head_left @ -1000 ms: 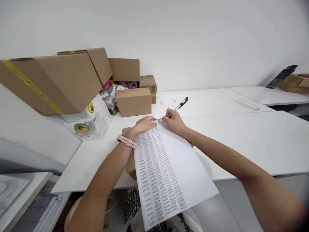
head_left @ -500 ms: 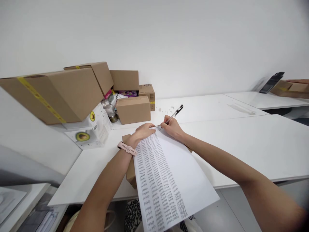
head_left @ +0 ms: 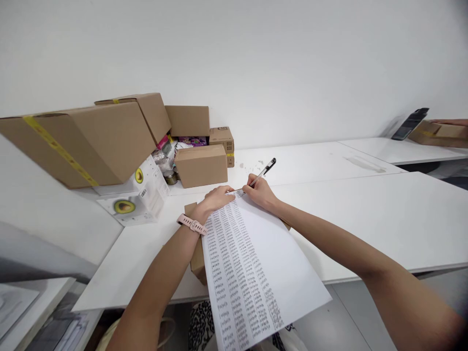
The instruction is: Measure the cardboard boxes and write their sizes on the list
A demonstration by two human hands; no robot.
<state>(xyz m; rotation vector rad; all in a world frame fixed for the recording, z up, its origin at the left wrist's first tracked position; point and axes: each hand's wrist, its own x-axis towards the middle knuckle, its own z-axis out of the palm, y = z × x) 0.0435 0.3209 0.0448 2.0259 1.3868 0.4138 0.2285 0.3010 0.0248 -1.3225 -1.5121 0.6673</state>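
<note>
A long white sheet of paper printed with columns of small text lies over a brown cardboard box on the white table. My left hand, fingers flat and together, presses the sheet's top left corner; a pink watch is on that wrist. My right hand pinches a black-capped pen, its tip on the top edge of the sheet.
Large and small cardboard boxes are stacked at the back left, with a white avocado-printed box below them. At the far right a black device leans by another box, where another person's hand shows.
The view tilted up slightly between one second ago and half a second ago. Both hands stay at the top of the sheet; the pen shifted a little left.
</note>
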